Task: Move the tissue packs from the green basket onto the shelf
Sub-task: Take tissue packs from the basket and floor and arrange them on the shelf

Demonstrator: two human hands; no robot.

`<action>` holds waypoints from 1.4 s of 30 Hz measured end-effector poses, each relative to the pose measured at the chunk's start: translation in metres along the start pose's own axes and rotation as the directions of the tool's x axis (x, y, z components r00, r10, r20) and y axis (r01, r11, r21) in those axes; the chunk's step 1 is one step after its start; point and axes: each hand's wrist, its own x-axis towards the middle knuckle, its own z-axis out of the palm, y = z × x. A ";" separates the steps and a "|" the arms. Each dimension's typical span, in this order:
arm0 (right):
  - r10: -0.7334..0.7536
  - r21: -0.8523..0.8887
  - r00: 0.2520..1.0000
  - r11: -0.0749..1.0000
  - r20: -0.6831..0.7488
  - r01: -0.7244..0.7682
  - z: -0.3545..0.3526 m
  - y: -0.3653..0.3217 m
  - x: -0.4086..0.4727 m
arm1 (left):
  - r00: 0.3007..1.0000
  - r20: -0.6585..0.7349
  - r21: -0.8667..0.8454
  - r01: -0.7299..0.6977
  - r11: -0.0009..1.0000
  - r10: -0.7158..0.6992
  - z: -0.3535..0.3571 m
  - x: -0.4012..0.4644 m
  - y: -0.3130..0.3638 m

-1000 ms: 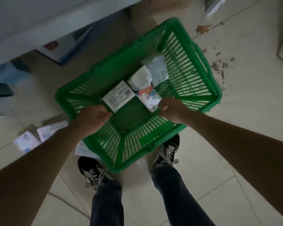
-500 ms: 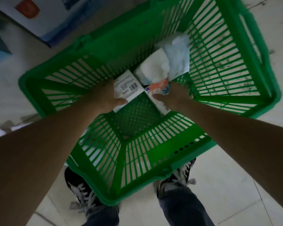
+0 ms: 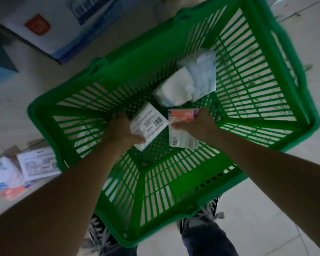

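Observation:
The green basket point(image 3: 294, 74) stands on the floor right below me. Both my hands are down inside it. My left hand point(image 3: 121, 131) grips a white tissue pack with a barcode label point(image 3: 150, 124). My right hand point(image 3: 198, 123) grips a white pack with an orange band point(image 3: 181, 126). Behind them, at the far end of the basket floor, lie a plain white pack point(image 3: 174, 89) and a crumpled bluish-white pack point(image 3: 201, 72). The shelf is not in view.
A white and blue carton point(image 3: 59, 24) with a red emblem sits on the floor at the upper left. Several loose tissue packs point(image 3: 26, 167) lie on the tiles left of the basket. My shoes point(image 3: 205, 213) show under the basket's near rim.
The camera has dropped closer to the basket. Both hands went from the near rim down to the basket floor and closed on the two nearest packs.

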 end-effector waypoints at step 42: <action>-0.232 0.343 0.934 0.930 0.273 0.131 -0.100 -0.140 -0.223 | 0.993 0.110 -0.717 0.044 0.695 0.051 -0.126 -0.209 0.034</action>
